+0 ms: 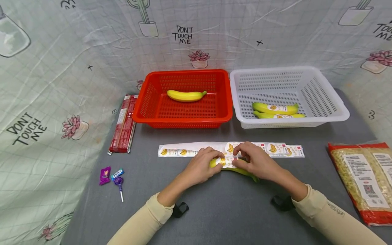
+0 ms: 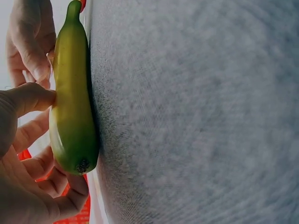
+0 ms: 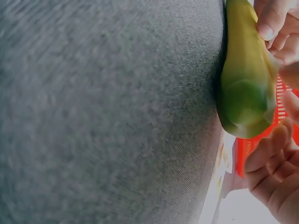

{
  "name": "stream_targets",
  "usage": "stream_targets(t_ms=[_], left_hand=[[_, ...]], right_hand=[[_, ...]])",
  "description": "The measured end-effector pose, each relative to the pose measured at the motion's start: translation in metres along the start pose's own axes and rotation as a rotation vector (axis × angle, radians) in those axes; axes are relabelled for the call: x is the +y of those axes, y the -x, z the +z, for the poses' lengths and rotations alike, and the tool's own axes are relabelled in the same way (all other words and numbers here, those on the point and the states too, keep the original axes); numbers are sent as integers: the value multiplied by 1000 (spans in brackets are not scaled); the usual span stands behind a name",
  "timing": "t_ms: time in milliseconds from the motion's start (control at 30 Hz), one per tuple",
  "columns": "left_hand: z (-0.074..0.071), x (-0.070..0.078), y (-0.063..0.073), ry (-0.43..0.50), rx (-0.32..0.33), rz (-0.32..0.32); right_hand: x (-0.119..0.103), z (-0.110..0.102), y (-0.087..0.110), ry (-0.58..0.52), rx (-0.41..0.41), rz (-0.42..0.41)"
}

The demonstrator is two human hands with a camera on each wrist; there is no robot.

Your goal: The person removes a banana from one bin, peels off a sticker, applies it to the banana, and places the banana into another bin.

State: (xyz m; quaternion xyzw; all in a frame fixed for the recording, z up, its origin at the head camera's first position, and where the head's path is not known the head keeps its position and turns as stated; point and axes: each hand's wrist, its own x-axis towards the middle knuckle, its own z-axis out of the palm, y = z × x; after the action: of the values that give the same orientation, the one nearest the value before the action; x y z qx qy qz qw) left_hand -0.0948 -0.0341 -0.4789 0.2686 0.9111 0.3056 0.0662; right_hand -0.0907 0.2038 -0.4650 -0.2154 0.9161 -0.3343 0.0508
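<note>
A yellow banana with green ends lies on the table between both hands. Its left end is held by my left hand, thumb on the near side and fingers curled round the far side, as the left wrist view shows. A white sticker with a banana picture sits on top of the banana. My right hand pinches the sticker's right edge between thumb and fingers. Just behind the hands are strips of the same stickers, partly hidden by the fingers.
At the back stand a red basket holding one banana and a white basket with two stickered bananas. Red packages and small candies lie left. A grain bag lies right.
</note>
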Motion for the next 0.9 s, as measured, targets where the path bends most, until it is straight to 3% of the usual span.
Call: stream_targets(t_ms=[133,367,733,800,900], left_hand=[[0,1,0,-6,-2,-9],[-1,3,1,-10,-17,-39],[-1,6,0,-10,-12,-91],[-1,6,0,-3,-17,-97],[-2,4,-1,32,-35,-105]], right_hand=[[1,0,2,49,-48,-20],[4,-1,3,86,-91,22],[5,-1,2,79,-73,-27],[5,-5,1,76,-43,-52],[5,-24,-2,72,81,-87]])
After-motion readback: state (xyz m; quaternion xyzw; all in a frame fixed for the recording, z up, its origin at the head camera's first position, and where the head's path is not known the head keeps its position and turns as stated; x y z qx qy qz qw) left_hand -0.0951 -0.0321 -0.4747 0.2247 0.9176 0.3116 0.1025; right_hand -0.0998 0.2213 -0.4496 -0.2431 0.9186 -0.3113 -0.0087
